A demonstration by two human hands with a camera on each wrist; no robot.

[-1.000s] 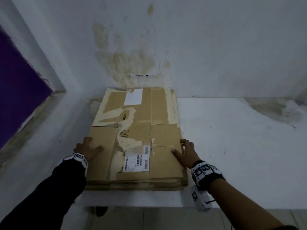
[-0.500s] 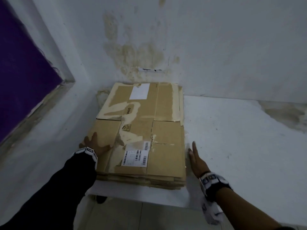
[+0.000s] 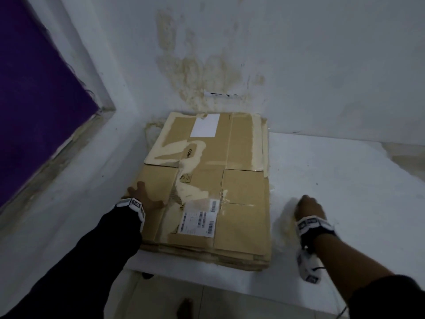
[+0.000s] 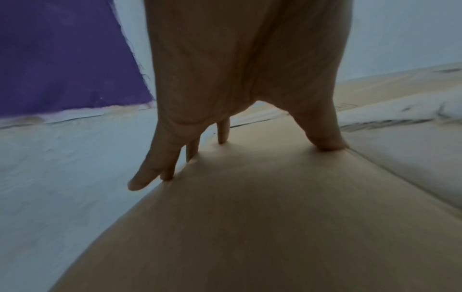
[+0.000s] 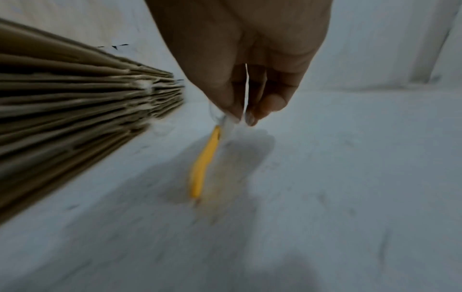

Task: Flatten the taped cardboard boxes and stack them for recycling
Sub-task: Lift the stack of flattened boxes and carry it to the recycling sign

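Observation:
A stack of flattened cardboard boxes lies on the white ledge, pushed into the corner; its top board carries torn tape marks and shipping labels. My left hand rests flat on the top board's left part, fingers spread on the cardboard. My right hand is off the stack, low over the ledge to its right. In the right wrist view its thumb and finger pinch a thin pale strip, perhaps tape. A blurred yellow object shows just below the fingertips; I cannot tell whether it is held.
The white ledge runs on to the right of the stack. A stained white wall stands close behind, and a purple panel fills the left. Below the ledge's front edge is tiled floor with a foot.
My right hand has come off the stack's right edge and moved right over the ledge, its fingers now pinched together. My left hand has stayed on the top board.

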